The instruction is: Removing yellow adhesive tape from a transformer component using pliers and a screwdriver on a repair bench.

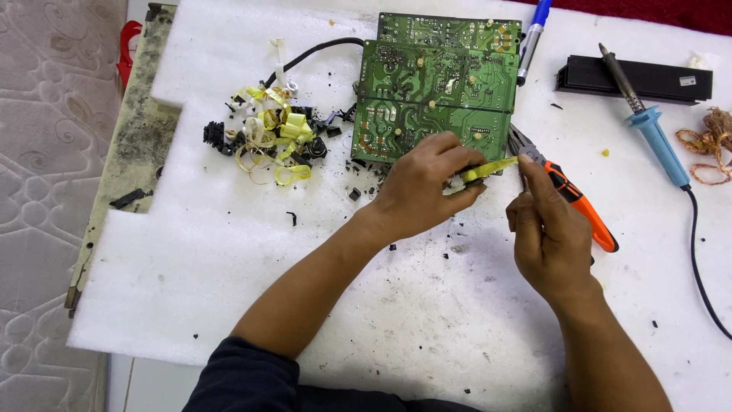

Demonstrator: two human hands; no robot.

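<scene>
Pinching a strip of yellow tape [488, 168] between them, two bare hands work at the near edge of a stack of green circuit boards [435, 91]. The left hand [423, 187] is clenched around a small dark part, mostly hidden under its fingers, with the tape running out to the right. The right hand [545, 229] grips the far end of the tape between thumb and forefinger, pulled taut just above the white foam sheet [229, 252] that covers the work surface. The tape looks thin, light and floppy, likely to tear or stick to itself, so holding it close to the end as shown seems sensible.

Just behind the right hand lie orange-handled pliers [579, 206], jaws pointing toward the boards. Left of the boards sits a heap of yellow tape curls [274, 133] mixed with black fragments. Further right rest a blue soldering iron [652, 130], a black finned bar [640, 78] and a tangle of copper wire [709, 141]. A blue pen [534, 30] lies beside the top board.
</scene>
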